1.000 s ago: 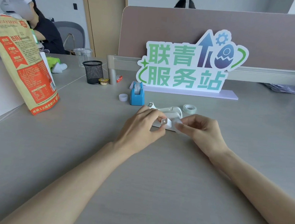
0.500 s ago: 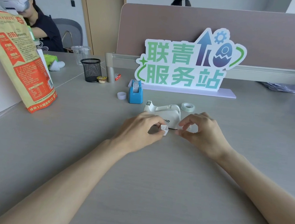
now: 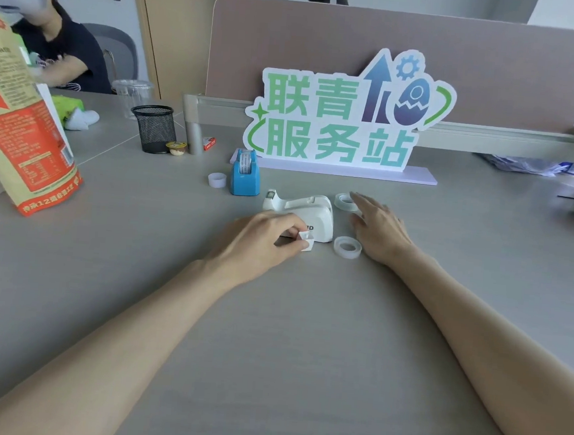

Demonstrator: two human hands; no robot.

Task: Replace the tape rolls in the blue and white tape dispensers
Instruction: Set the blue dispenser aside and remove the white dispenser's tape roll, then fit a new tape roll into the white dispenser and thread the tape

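On the counter the white dispenser sits mid-swap w/ its slot looking empty, blue dispenser behind it already has a roll. Right hand is spread open, fingers reaching twd the far tape roll, near roll just by its wrist. Left hand is pinched on the small white spindle; next, prob. thread that roll onto the spindle & drop it in.

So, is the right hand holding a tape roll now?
No, the right hand lies open on the table, fingertips beside the far tape roll, gripping nothing.
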